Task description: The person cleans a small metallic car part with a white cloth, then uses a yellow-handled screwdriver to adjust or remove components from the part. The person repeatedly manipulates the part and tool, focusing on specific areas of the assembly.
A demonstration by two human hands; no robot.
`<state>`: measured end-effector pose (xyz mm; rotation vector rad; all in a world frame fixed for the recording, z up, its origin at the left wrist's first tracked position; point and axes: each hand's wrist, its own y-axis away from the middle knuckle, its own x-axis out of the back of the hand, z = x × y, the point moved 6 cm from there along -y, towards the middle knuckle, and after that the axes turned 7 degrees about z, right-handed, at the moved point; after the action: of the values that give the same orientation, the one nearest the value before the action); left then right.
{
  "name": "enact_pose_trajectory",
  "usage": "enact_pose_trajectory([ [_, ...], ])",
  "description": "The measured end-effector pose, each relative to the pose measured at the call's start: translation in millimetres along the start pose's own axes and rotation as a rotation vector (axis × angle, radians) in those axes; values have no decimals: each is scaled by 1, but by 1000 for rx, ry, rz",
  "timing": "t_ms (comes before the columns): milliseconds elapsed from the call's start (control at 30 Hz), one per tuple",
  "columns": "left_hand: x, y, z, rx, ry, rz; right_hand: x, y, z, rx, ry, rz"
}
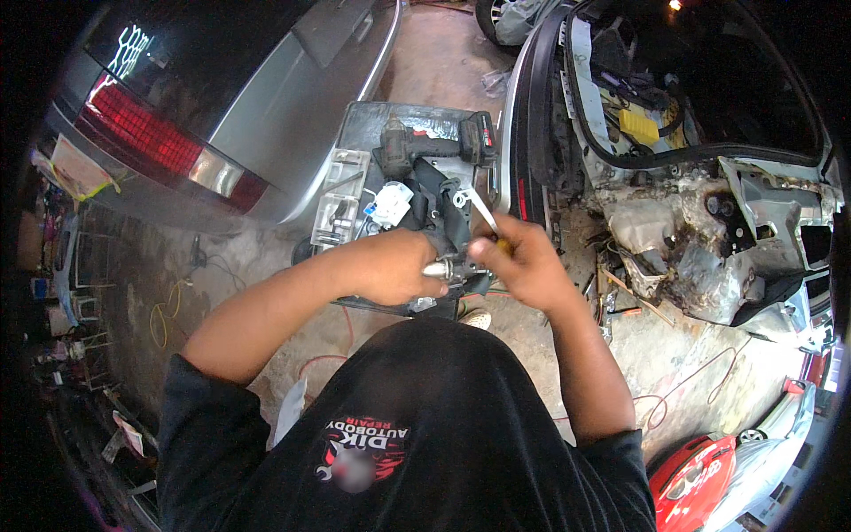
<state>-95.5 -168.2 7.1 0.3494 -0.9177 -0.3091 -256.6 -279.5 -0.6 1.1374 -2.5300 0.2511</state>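
Note:
My left hand is closed around a shiny metal cylindrical part, low on the cart. Close beside it, my right hand grips a slim tool with a pale straight shaft. Yellow shows on that tool under the thumb, and its far end reaches a small white looped piece; whether they are joined I cannot tell. Black strap-like webbing lies bunched just beyond both hands. To its left sits a white plastic part. My fingers hide much of the metal part.
A cordless power tool lies at the back of the cart. A grey compartment tray holds small hardware. A silver car stands close on the left, a stripped car body on the right. A red hose crosses the floor.

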Motion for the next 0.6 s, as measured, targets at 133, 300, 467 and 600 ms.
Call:
enact_pose_trajectory([
  [133,-1,3,-2,-14,-83,37,-11,-2,-9,42,349,-118],
  [300,-12,2,-6,45,-235,123,-24,3,-2,43,522,-44],
  [467,-16,2,-6,41,-280,171,-30,-5,8,-41,534,-134],
  [600,-21,3,-8,25,-306,199,-33,-12,21,-58,487,-163],
])
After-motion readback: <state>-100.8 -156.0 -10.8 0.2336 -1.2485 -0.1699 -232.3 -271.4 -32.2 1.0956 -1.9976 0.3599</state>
